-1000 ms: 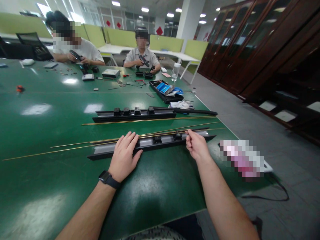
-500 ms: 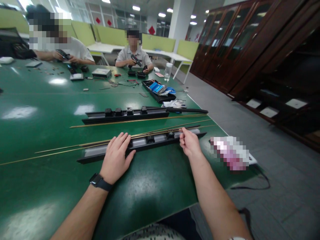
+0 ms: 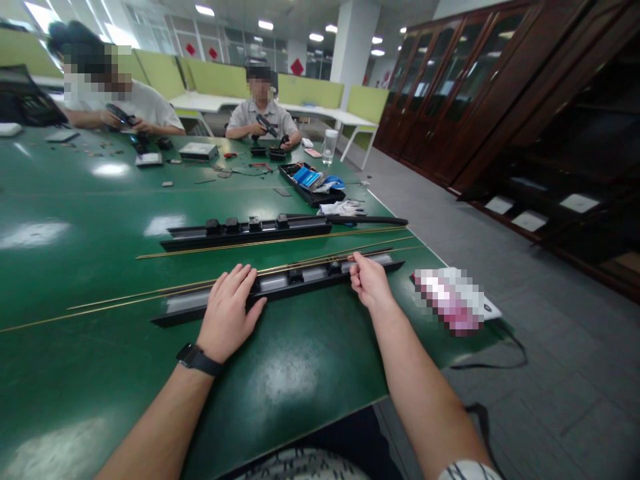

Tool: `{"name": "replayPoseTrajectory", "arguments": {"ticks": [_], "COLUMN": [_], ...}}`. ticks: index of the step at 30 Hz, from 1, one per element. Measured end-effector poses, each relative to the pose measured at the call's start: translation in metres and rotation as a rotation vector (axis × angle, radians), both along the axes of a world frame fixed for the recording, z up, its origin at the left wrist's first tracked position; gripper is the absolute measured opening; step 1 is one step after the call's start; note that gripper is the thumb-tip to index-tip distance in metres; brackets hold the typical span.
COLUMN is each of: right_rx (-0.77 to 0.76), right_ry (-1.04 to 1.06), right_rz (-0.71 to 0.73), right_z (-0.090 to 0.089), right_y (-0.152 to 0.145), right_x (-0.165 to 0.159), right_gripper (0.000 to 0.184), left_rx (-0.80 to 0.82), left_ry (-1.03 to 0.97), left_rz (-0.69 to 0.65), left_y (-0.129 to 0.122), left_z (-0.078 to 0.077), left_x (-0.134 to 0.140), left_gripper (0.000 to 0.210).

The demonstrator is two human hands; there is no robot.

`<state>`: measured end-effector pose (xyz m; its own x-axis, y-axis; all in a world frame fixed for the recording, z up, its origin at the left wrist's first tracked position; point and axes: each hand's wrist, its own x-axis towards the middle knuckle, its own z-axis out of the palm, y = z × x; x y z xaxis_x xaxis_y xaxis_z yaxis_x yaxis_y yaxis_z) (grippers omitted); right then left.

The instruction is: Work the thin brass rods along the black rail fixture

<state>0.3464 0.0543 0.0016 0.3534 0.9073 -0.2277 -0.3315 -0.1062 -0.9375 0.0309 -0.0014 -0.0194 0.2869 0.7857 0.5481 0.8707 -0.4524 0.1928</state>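
My left hand [image 3: 230,310], with a dark watch at the wrist, lies flat with fingers spread across a long black rail [image 3: 313,277] with a pale inner strip. Its fingers cover part of the rail and press over thin gold-coloured rods [image 3: 115,300] running along it. Near the rail's right end, my right hand [image 3: 370,280] is closed in a pinch on a gold-coloured rod; the fingertips partly hide the grip. Small black blocks [image 3: 295,275] sit inside the rail between my hands.
Beyond lies a second black rail [image 3: 245,235] with blocks, and more gold rods [image 3: 220,249] before it. Farther back are white gloves [image 3: 345,209] and a black tray [image 3: 320,197] with blue items. A blurred pink-and-white object [image 3: 450,300] is at right. Two people sit across the table.
The view has shifted a little. My right hand has edged slightly left along the rail, still pinching. My left hand stays flat in the same place.
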Motion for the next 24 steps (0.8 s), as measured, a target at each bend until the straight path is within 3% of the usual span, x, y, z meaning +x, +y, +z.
{"name": "replayPoseTrajectory", "arguments": {"ticks": [24], "right_rx": [-0.017], "right_ry": [0.003], "right_rz": [-0.019], "right_z": [-0.0023], "right_y": [0.0023], "right_x": [0.0034], "right_gripper": [0.023], "left_rx": [-0.004], "left_ry": [0.023], "left_rz": [0.006], "left_y": [-0.0025], "left_z": [0.0039], "left_x": [0.0016], "left_gripper": [0.056]}}
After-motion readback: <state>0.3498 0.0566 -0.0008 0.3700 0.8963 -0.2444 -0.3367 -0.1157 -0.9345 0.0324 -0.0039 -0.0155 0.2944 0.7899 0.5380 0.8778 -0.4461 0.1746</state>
